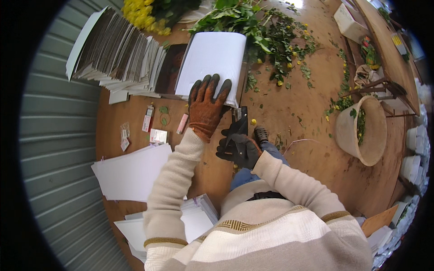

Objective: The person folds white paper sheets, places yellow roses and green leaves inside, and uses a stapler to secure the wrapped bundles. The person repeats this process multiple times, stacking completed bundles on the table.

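Note:
My left hand, in an orange and black work glove, lies flat with fingers spread on a folded sheet of white corrugated cardboard. Against the near right corner of that cardboard stands the jaw end of a black hand stapler. My right hand, gloved alike, is closed around the stapler's body. Part of the tool is hidden by the fingers. Beyond the cardboard lie cut green stems with leaves.
Packed cardboard sheets stand at the upper left. White sheets, small boxes and a pink-labelled item lie at the left. Yellow roses are at the back. A large tub stands at the right.

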A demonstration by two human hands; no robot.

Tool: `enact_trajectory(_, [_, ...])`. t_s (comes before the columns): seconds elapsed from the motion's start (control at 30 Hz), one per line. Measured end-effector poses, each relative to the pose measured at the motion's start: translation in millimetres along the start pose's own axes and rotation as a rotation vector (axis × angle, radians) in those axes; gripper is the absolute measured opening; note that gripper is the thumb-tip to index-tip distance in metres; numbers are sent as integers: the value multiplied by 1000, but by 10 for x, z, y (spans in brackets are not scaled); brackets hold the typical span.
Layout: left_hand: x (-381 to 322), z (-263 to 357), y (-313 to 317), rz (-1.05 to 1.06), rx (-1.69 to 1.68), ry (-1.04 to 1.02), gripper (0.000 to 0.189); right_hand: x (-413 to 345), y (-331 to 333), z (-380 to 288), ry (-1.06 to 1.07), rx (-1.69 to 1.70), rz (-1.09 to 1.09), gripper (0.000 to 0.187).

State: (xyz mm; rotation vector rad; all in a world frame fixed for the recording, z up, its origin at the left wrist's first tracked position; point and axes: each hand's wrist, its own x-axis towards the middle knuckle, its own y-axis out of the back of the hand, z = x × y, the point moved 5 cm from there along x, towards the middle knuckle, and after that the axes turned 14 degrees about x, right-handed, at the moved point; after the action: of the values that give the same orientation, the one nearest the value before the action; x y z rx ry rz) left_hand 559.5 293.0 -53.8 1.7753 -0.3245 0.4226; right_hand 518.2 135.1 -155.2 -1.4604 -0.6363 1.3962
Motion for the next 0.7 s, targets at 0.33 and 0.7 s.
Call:
enact_trajectory(0.33, [69, 44, 69, 60, -47, 40, 92, 233, 98, -84, 210, -211, 151, 41])
enact_trajectory(0.7, [260, -91, 220, -182, -206, 186, 67, 286, 209, -95, 214, -296, 257, 48])
